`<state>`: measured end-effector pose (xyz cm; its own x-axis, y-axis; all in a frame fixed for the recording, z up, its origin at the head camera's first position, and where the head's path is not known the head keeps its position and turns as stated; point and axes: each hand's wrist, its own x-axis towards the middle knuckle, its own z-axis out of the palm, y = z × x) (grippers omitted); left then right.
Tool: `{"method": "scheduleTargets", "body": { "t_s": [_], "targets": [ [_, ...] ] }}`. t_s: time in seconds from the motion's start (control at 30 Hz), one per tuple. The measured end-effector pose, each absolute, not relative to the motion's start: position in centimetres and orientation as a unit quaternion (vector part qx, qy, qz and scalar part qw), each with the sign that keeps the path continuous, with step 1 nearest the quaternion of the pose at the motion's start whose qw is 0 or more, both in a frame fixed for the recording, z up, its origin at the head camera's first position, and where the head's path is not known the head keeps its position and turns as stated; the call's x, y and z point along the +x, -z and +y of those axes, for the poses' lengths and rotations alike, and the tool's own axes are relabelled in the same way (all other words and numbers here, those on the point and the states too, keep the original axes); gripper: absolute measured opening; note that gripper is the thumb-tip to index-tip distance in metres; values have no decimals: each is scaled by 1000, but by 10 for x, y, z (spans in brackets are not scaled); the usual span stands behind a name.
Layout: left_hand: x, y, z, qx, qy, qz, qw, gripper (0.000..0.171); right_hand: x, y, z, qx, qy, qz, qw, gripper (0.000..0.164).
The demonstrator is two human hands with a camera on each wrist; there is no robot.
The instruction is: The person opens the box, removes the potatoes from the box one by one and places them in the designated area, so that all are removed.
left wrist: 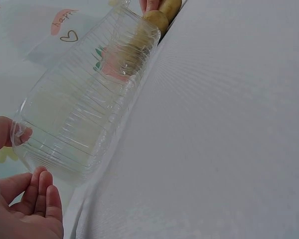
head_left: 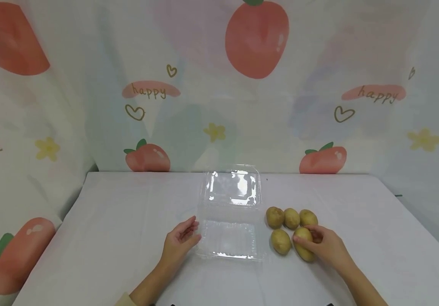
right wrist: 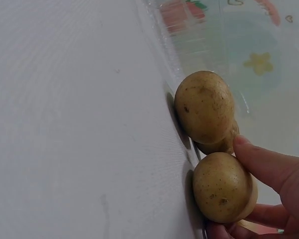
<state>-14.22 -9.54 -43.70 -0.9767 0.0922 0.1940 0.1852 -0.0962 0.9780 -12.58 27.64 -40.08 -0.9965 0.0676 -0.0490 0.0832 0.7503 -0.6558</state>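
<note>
My right hand [head_left: 327, 246] grips an oval potato [head_left: 304, 244] at the front right of a small cluster, thumb on one side and fingers on the other. In the right wrist view that potato [right wrist: 222, 188] appears to rest on the cloth. Several more potatoes lie close by, among them one [head_left: 281, 242] just to its left and a back row including a middle one [head_left: 291, 218]. A clear plastic clamshell box [head_left: 229, 240] stands with its lid [head_left: 232, 187] raised back. At the box's left edge, my left hand [head_left: 179, 244] has loosely bent fingers, holding nothing.
A white cloth [head_left: 128, 221] covers the table. Behind it hangs a printed curtain [head_left: 189, 127] with fruit, hearts and lettering, which continues down the left side. The potatoes sit right of the box, a small gap apart.
</note>
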Motion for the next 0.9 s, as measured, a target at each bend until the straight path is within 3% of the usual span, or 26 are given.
{"method": "scheduleTargets", "body": {
  "t_s": [0.53,0.9],
  "targets": [
    [-143,438,-93,-95,737,-669,33,49,-126,397,287,34,373,927,19,60],
    [-135,427,-86,-37,755,-655,10,50,-124,385,292,53,387,920,21,61]
  ]
}}
